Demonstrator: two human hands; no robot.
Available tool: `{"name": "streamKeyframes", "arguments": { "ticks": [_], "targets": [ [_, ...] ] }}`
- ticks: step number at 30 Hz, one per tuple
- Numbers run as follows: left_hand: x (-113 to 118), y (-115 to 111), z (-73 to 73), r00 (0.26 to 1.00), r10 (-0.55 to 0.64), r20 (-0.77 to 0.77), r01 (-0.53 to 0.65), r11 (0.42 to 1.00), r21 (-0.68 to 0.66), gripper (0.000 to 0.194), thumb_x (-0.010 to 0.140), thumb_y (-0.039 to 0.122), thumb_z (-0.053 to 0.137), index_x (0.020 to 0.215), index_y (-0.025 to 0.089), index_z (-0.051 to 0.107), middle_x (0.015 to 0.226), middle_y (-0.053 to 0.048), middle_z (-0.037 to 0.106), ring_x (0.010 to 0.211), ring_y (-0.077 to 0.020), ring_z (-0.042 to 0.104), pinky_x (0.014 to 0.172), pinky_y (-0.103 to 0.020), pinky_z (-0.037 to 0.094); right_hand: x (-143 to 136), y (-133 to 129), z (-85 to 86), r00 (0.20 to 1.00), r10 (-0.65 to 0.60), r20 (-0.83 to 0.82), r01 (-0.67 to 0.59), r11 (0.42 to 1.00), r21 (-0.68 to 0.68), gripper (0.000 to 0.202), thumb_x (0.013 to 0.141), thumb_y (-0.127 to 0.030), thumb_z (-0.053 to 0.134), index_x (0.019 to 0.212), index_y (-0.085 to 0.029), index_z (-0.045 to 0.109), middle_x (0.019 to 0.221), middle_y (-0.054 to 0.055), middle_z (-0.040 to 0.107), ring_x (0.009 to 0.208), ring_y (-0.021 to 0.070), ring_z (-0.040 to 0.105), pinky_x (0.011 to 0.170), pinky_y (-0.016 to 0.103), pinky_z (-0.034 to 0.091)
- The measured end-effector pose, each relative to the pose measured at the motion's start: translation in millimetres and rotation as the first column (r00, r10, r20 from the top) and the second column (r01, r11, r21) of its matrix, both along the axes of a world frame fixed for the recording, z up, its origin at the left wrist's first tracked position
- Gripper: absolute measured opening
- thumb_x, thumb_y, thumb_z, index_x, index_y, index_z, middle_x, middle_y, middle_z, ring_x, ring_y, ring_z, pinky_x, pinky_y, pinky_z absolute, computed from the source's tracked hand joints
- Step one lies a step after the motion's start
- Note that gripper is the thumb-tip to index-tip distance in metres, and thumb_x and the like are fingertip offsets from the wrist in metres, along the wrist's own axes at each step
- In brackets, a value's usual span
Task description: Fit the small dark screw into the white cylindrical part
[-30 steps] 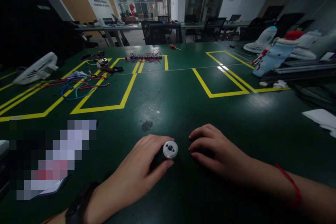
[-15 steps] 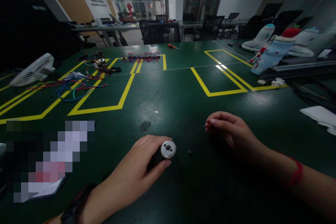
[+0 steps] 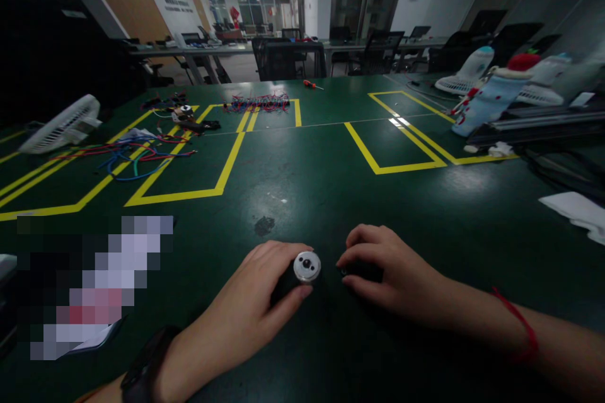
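Left hand (image 3: 258, 289): wraps round a metal-topped cylinder (image 3: 302, 272), thumb and forefinger closed on opposite sides, pierced end face turned toward the viewpoint. Right hand (image 3: 387, 261), near but apart from the cylinder: arches low over the green table (image 3: 302, 195), thumb and forefinger slightly parted about a small dark piece (image 3: 343, 271); impossible to tell at this angle whether pinched or merely flanked.

As a judgement of good practice: keep the left grip steady and the end face unobstructed; set the right fingertips squarely on opposite sides of the small dark piece; press lightly, since likely to roll or flick away if caught off-centre; hold the right wrist low for fine control.

Compared with half a second earlier: right hand now lower and farther left, over the small dark piece, rather than raised to one side with that piece bare on the table; left grip and cylinder essentially unchanged.

Beyond: yellow tape (image 3: 179, 196) in angular outlines; farther, a tangled wire bundle (image 3: 258, 102) left of centre; farthest, near the far table edge, an orange-handled screwdriver (image 3: 309, 84).
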State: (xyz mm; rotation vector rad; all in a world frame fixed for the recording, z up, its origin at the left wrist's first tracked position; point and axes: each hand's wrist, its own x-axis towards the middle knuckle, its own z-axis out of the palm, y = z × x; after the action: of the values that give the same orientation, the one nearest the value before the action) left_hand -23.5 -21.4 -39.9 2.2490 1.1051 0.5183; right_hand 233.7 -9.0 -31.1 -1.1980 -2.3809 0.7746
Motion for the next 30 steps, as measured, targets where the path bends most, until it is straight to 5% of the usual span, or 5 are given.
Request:
{"name": "streamKeyframes", "arguments": {
  "ticks": [9, 13, 17, 23, 30],
  "targets": [
    [0.0, 0.0, 1.0, 1.000, -0.011, 0.012, 0.011, 1.000, 0.007, 0.039, 0.089, 0.019, 0.060, 0.124, 0.030, 0.045, 0.121, -0.001, 0.057, 0.111, -0.0219, 0.051, 0.097, -0.039, 0.041, -28.1, 7.5, 30.0, 0.968, 0.023, -0.249, -0.023, 1.000, -0.001, 0.012, 0.084, -0.022, 0.067, 0.095, -0.018, 0.070, 0.096, 0.002, 0.060, 0.084, 0.0132, 0.059, 0.073, 0.026, 0.048],
    [0.0, -0.4, 1.3, 1.000, -0.009, 0.012, 0.009, 1.000, -0.002, 0.036, 0.090, 0.020, 0.060, 0.122, 0.028, 0.046, 0.120, -0.002, 0.057, 0.109, -0.0220, 0.052, 0.096, -0.039, 0.042, -44.5, 8.3, 40.3, 0.991, 0.055, -0.121, -0.037, 0.988, 0.151, 0.011, 0.083, -0.025, 0.069, 0.092, -0.020, 0.071, 0.099, 0.001, 0.064, 0.089, 0.0162, 0.060, 0.080, 0.033, 0.042],
    [0.5, -0.2, 1.1, 1.000, -0.012, 0.025, 0.011, 1.000, 0.006, 0.035, 0.089, 0.019, 0.060, 0.120, 0.028, 0.047, 0.119, -0.003, 0.057, 0.110, -0.0221, 0.052, 0.096, -0.039, 0.043, -47.6, 7.3, 41.2, 0.996, 0.064, -0.063, -0.054, 0.988, 0.147, 0.010, 0.083, -0.028, 0.069, 0.092, -0.023, 0.072, 0.100, -0.001, 0.066, 0.090, 0.0164, 0.061, 0.080, 0.034, 0.040],
    [1.3, 0.4, 2.6, 0.999, -0.015, 0.034, 0.015, 1.000, 0.009, 0.036, 0.089, 0.018, 0.059, 0.122, 0.027, 0.048, 0.120, -0.004, 0.058, 0.111, -0.0236, 0.053, 0.096, -0.040, 0.043, -31.8, 2.8, 42.2, 0.979, 0.013, -0.204, -0.016, 1.000, -0.012, 0.012, 0.086, -0.029, 0.064, 0.093, -0.023, 0.072, 0.111, 0.004, 0.063, 0.097, 0.0182, 0.061, 0.086, 0.033, 0.044],
    [-0.5, 0.2, 3.7, 1.000, -0.012, 0.005, 0.012, 1.000, 0.000, 0.037, 0.091, 0.021, 0.058, 0.125, 0.030, 0.046, 0.121, -0.002, 0.057, 0.110, -0.0229, 0.052, 0.097, -0.041, 0.042, 6.3, 7.1, 10.4, 0.852, -0.293, -0.433, 0.124, 0.918, -0.377, 0.021, 0.090, -0.036, 0.059, 0.079, -0.019, 0.066, 0.074, 0.000, 0.059, 0.068, 0.0136, 0.055, 0.062, 0.026, 0.044]
  ]
}}
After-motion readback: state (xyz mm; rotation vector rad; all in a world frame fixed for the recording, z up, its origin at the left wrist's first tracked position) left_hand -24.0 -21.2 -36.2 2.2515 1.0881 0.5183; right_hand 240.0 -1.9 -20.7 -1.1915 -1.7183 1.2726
